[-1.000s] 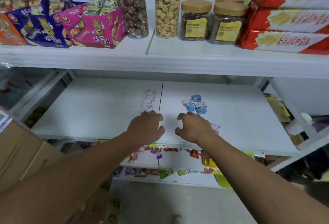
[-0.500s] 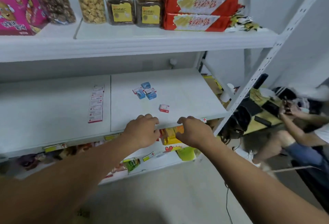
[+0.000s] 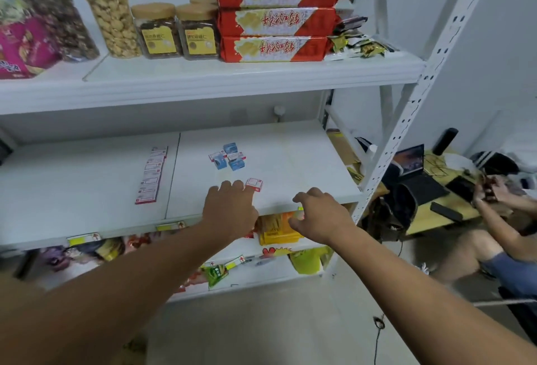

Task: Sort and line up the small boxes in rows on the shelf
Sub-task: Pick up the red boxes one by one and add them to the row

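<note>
A single small red-and-white cardboard box (image 3: 254, 184) lies on the white metal shelf (image 3: 305, 161), just beside the left hand (image 3: 229, 209); both it and the right hand (image 3: 316, 216) hold nothing, fingers loosely curled. Next move, likely: pinch it and add it to the red row (image 3: 151, 174) — blue boxes (image 3: 229, 157) remain clustered.

red-white row (image 3: 151, 175) left | blue cluster (image 3: 228, 156) mid-shelf | stray box (image 3: 254, 184) — front

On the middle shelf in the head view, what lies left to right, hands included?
Row of red-and-white boxes → cluster of blue boxes → lone red-and-white box, just right of the left hand fingertips → right hand at the shelf edge.
</note>
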The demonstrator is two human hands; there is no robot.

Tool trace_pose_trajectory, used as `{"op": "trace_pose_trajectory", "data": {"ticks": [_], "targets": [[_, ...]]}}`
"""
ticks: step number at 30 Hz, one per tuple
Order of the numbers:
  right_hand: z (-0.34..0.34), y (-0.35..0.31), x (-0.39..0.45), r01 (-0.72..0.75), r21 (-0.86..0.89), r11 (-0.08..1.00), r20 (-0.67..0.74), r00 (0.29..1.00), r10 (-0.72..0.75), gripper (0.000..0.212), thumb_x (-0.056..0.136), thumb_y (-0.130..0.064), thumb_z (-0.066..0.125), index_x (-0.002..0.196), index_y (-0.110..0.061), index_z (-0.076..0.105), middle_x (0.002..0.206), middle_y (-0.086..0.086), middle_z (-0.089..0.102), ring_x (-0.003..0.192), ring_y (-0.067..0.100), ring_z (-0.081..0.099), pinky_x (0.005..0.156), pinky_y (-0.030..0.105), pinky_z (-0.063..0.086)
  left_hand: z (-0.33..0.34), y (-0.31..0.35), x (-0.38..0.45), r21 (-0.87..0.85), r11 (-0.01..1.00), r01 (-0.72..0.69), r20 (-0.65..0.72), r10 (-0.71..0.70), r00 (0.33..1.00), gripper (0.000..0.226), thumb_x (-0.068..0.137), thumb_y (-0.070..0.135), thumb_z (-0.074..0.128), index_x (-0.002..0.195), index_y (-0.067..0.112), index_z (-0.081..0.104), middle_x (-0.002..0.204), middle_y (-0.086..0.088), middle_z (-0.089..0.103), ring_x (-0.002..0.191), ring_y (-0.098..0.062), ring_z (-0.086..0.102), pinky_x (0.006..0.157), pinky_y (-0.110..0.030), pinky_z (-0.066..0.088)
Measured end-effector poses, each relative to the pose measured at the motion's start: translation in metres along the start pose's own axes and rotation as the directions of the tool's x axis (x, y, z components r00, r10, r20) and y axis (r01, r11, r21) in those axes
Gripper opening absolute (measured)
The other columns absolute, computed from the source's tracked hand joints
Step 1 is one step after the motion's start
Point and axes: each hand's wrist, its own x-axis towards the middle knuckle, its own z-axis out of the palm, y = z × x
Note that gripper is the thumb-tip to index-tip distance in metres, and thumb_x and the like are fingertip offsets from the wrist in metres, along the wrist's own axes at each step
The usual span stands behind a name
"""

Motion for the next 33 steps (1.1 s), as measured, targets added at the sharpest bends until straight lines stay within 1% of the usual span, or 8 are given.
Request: {"op": "trace_pose_trajectory", "data": {"ticks": [2, 6, 11, 15, 19, 23, 26, 33], "targets": [[-0.001, 0.014, 0.001, 0.033, -0.003, 0.999, 0.001, 0.999, -0.033, 0.062, 0.094, -0.053, 0.061, 0.15, -0.03, 0.049, 0.144, 0.002, 0.049, 0.132, 0.028, 0.048, 0.098, 0.047, 0.053, -0.002, 0.01, -0.002, -0.008, 0.999, 0.051, -0.001, -0.051, 0.999, 0.047, 0.101, 0.046, 0.05, 0.141, 0.024, 0.059, 0.126, -0.002, 0.065, 0.112, -0.024, 0.062, 0.091, -0.043, 0.054], [-0.002, 0.027, 0.01, 0.108, -0.007, 0.994, 0.01, 0.994, -0.108, 0.062, 0.094, -0.05, 0.062, 0.15, -0.03, 0.048, 0.145, 0.002, 0.048, 0.133, 0.028, 0.048, 0.099, 0.047, 0.054, -0.002, 0.022, -0.008, -0.023, 0.994, 0.104, 0.014, -0.104, 0.994, 0.049, 0.1, 0.047, 0.05, 0.143, 0.024, 0.057, 0.129, -0.002, 0.064, 0.114, -0.025, 0.061, 0.093, -0.044, 0.054], [-0.005, 0.022, 0.025, 0.188, -0.018, 0.982, 0.013, 0.982, -0.188, 0.064, 0.093, -0.047, 0.067, 0.151, -0.03, 0.047, 0.145, 0.002, 0.049, 0.131, 0.028, 0.051, 0.097, 0.046, 0.054, 0.0, 0.024, -0.018, -0.079, 0.986, 0.144, 0.046, -0.141, 0.989, 0.05, 0.101, 0.049, 0.051, 0.143, 0.024, 0.057, 0.134, -0.002, 0.063, 0.117, -0.024, 0.06, 0.096, -0.044, 0.053], [-0.005, 0.008, 0.043, 0.226, -0.033, 0.974, 0.043, 0.973, -0.225, 0.066, 0.093, -0.048, 0.068, 0.152, -0.031, 0.046, 0.147, 0.0, 0.049, 0.132, 0.027, 0.051, 0.098, 0.046, 0.054, 0.005, 0.011, -0.014, -0.121, 0.979, 0.161, 0.073, -0.153, 0.985, 0.049, 0.101, 0.047, 0.053, 0.144, 0.024, 0.057, 0.137, -0.002, 0.062, 0.12, -0.025, 0.059, 0.098, -0.044, 0.053], [-0.006, -0.011, 0.072, 0.23, -0.055, 0.972, 0.043, 0.973, -0.228, 0.066, 0.091, -0.045, 0.068, 0.152, -0.03, 0.047, 0.145, 0.001, 0.052, 0.128, 0.027, 0.056, 0.096, 0.045, 0.056, 0.014, -0.013, 0.012, -0.134, 0.978, 0.163, 0.076, -0.154, 0.985, 0.05, 0.101, 0.046, 0.052, 0.145, 0.023, 0.055, 0.138, -0.003, 0.06, 0.12, -0.025, 0.058, 0.097, -0.045, 0.053], [-0.004, -0.033, 0.096, 0.235, -0.084, 0.968, 0.039, 0.972, -0.233, 0.061, 0.093, -0.047, 0.066, 0.149, -0.029, 0.049, 0.142, 0.002, 0.055, 0.123, 0.027, 0.06, 0.092, 0.044, 0.058, 0.019, -0.032, 0.04, -0.199, 0.965, 0.173, 0.058, -0.164, 0.985, 0.048, 0.1, 0.045, 0.053, 0.144, 0.024, 0.057, 0.135, -0.002, 0.061, 0.117, -0.024, 0.06, 0.094, -0.044, 0.054], [0.001, -0.043, 0.11, 0.231, -0.104, 0.967, 0.058, 0.972, -0.226, 0.061, 0.094, -0.046, 0.066, 0.15, -0.03, 0.049, 0.144, 0.001, 0.055, 0.122, 0.026, 0.061, 0.091, 0.042, 0.059, 0.031, -0.046, 0.051, -0.244, 0.955, 0.17, 0.081, -0.155, 0.985, 0.047, 0.101, 0.044, 0.053, 0.143, 0.023, 0.058, 0.132, -0.002, 0.063, 0.116, -0.024, 0.061, 0.094, -0.044, 0.056], [0.017, -0.055, 0.138, 0.214, -0.135, 0.967, 0.109, 0.974, -0.201, 0.063, 0.094, -0.045, 0.066, 0.152, -0.029, 0.047, 0.144, 0.001, 0.054, 0.121, 0.027, 0.061, 0.092, 0.041, 0.058, 0.065, -0.068, 0.07, -0.293, 0.943, 0.157, 0.123, -0.126, 0.984, 0.045, 0.102, 0.042, 0.052, 0.141, 0.022, 0.057, 0.132, -0.003, 0.061, 0.117, -0.026, 0.059, 0.095, -0.044, 0.054]]}}
